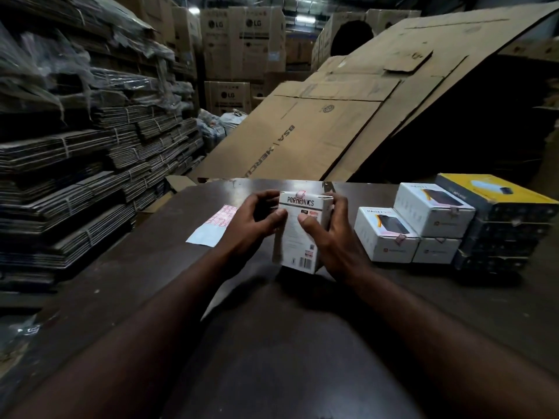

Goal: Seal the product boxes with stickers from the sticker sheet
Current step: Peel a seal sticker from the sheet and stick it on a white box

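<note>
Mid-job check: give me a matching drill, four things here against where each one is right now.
Things: 1 sticker sheet; 2 Portronics box; 3 yellow-topped box; 4 upper white box.
Places: A gripped by left hand and right hand; B atop the dark stack; C flat on the table, left of both hands; D atop another white box.
Pairs: 1-C; 2-A; 3-B; 4-D.

This is a storeroom. Big brown boxes [242, 40] are piled high at the top middle, and tied bundles of flat cardboard [75, 164] fill the left side.
</note>
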Tool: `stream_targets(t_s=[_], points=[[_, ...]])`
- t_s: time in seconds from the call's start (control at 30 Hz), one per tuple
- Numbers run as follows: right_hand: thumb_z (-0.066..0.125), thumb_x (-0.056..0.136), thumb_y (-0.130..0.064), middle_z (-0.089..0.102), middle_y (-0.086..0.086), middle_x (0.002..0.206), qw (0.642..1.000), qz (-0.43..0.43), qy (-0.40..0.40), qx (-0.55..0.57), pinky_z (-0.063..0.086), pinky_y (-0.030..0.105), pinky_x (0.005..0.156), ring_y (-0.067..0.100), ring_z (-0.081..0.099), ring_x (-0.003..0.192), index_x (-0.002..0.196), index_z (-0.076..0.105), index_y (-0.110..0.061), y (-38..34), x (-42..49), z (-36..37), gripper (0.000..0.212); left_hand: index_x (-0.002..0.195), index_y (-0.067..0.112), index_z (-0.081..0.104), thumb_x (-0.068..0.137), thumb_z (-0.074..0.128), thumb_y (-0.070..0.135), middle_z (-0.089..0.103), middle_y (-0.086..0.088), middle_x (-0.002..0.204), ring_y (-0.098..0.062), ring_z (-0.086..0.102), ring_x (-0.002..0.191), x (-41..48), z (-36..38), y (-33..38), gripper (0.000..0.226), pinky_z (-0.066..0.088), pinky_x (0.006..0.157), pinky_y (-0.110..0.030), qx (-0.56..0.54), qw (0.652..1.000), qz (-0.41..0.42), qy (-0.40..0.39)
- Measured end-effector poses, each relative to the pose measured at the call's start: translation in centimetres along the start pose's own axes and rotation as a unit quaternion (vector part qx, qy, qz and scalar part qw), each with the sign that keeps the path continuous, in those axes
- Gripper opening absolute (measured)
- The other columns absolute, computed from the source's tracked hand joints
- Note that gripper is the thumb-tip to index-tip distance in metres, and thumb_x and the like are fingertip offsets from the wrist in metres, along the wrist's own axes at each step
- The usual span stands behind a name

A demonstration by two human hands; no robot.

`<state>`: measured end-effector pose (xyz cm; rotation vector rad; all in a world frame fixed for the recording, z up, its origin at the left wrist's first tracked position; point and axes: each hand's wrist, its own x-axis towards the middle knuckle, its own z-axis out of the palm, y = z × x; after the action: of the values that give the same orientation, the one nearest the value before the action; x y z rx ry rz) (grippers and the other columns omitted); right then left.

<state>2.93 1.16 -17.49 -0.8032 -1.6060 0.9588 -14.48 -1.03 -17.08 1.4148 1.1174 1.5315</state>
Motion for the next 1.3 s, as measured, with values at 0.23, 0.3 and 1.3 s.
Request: stream_targets(t_s=[0.23,0.3,1.3], points=[[0.057,0.080,-0.041,0.058,0.003,0.123,0.999,-0.010,-0.024,-0.036,0.053,0.028,0.086,0.018,0.062,0.107,0.144,0.043,-0.024,0.7,0.6,-0.3,0.067,0.139,0.018,0.046,0.089,0.064,0.022,0.067,-0.002,0.119,-0.017,0.066,0.111,-0.5,0.6,0.8,0.054,0.056,0.087,-0.032,-0.039,0.996,-0.053,-0.064],[0.057,0.081,-0.038,0.049,-0.001,0.123,0.994,-0.054,0.021,-0.090,0.048,0.022,0.089,0.010,0.055,0.110,0.146,0.045,-0.025,0.7,0.8,-0.3,0.068,0.140,0.018,0.046,0.094,0.064,0.016,0.065,-0.003,0.125,-0.016,0.065,0.115,-0.5,0.7,0.7,0.050,0.057,0.088,-0.030,0.002,0.999,-0.024,-0.039],[0.070,0.087,-0.031,0.075,-0.008,0.098,0.991,-0.129,0.035,-0.026,0.054,0.054,0.091,0.014,0.069,0.100,0.091,0.076,-0.026,-0.9,2.8,-1.0,0.009,0.130,0.037,0.053,0.088,0.066,0.034,0.066,0.004,0.119,-0.014,0.068,0.104,-1.0,1.4,1.1,0.045,0.058,0.088,-0.040,0.147,0.980,0.136,0.013]])
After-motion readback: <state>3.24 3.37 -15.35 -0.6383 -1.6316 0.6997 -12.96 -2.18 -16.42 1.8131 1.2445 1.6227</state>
